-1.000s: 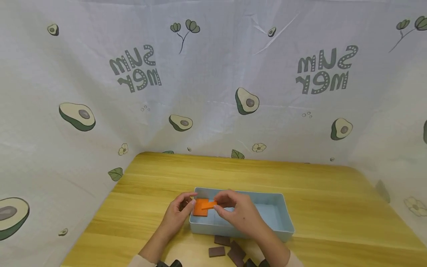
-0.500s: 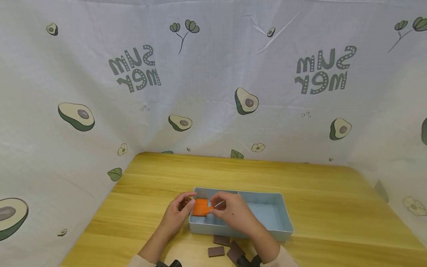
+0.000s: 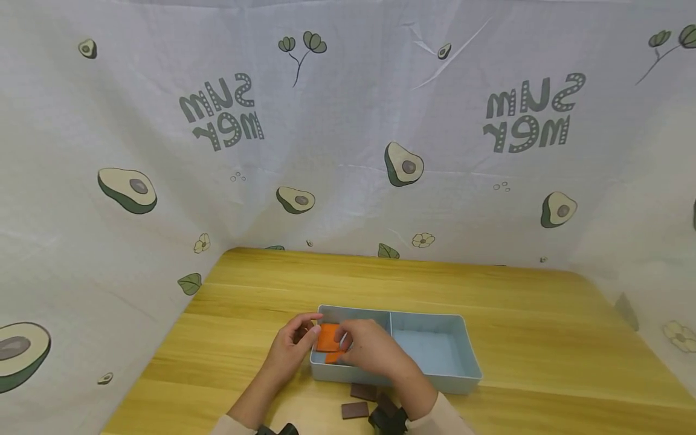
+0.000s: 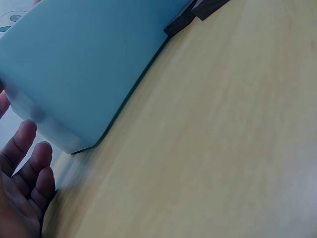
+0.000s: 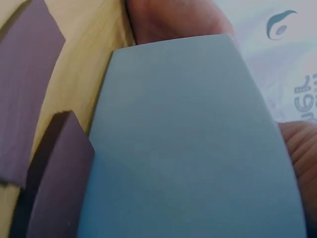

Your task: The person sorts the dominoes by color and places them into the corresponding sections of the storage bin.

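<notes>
A pale blue two-compartment box [image 3: 450,383] stands on the wooden table. Flat orange blocks [image 3: 327,336] lie together at the left end of its left compartment. Just in front of them my right hand [image 3: 375,349] pinches a small orange block [image 3: 333,357], low inside the box; its right end is hidden by the fingers. My left hand [image 3: 290,347] rests at the box's left rim, thumb and index finger touching it. In the left wrist view, the other fingers [image 4: 37,168] are loosely bent beside the box's end. The right wrist view shows mostly the box's outer wall [image 5: 183,129].
Several dark brown blocks [image 3: 355,411] lie on the table [image 3: 516,338] close to the box's front wall. A divider [image 3: 391,324] separates the two compartments. A white printed cloth [image 3: 348,121] hangs behind and at both sides.
My right hand has carried the small orange block left and down, from above the box to in front of the other orange blocks. My left hand has stayed at the rim.
</notes>
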